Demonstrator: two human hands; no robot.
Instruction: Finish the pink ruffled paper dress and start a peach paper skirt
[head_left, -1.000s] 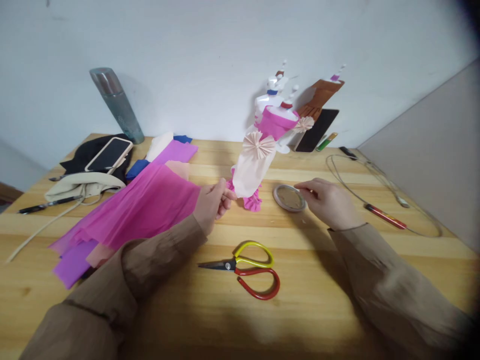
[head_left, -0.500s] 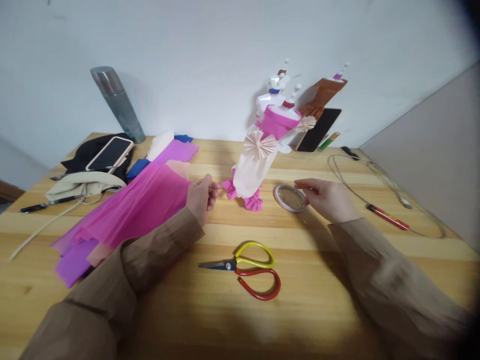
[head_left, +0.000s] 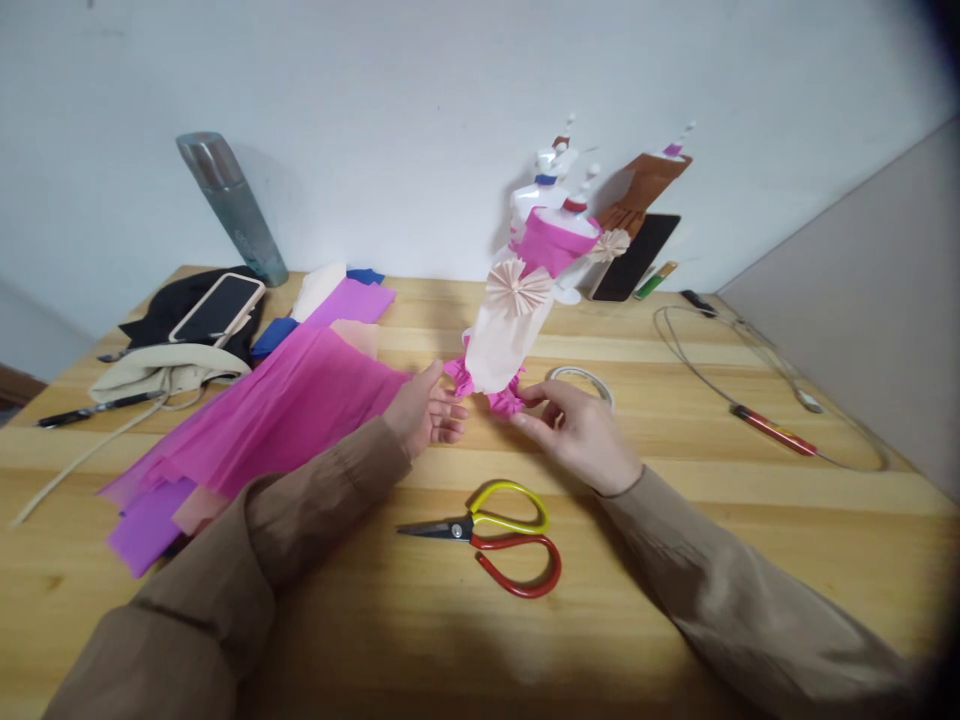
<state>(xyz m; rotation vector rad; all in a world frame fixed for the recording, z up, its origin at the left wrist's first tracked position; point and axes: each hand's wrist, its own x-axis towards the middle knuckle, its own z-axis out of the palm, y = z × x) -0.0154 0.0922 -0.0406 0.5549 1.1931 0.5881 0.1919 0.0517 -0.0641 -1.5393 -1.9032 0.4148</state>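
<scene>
A small mannequin [head_left: 559, 212] stands on the table in a doll dress [head_left: 501, 345] with a pink bodice, pale skirt, fan-shaped pleated rosette [head_left: 517, 287] and pink crepe-paper ruffle [head_left: 504, 402] at the hem. My right hand [head_left: 581, 430] pinches that ruffle's right side between thumb and forefinger. Palm up, my left hand [head_left: 431, 412] lies beside the left side of the hem, fingers spread and holding nothing. A roll of tape [head_left: 596, 380] is partly hidden behind my right hand. In front lie scissors [head_left: 459, 532] with one yellow and one red handle.
Sheets of pink and purple crepe paper [head_left: 300, 400] spread at left. Beyond them are a phone [head_left: 219, 308], a cream pouch [head_left: 172, 370], a pen [head_left: 97, 408] and a bottle [head_left: 234, 208]. More mannequins stand behind. A red-handled tool [head_left: 772, 430] with a cable lies right.
My right hand has moved left from the tape roll to the pink ruffle. My left hand has opened out of a pinch beside the hem.
</scene>
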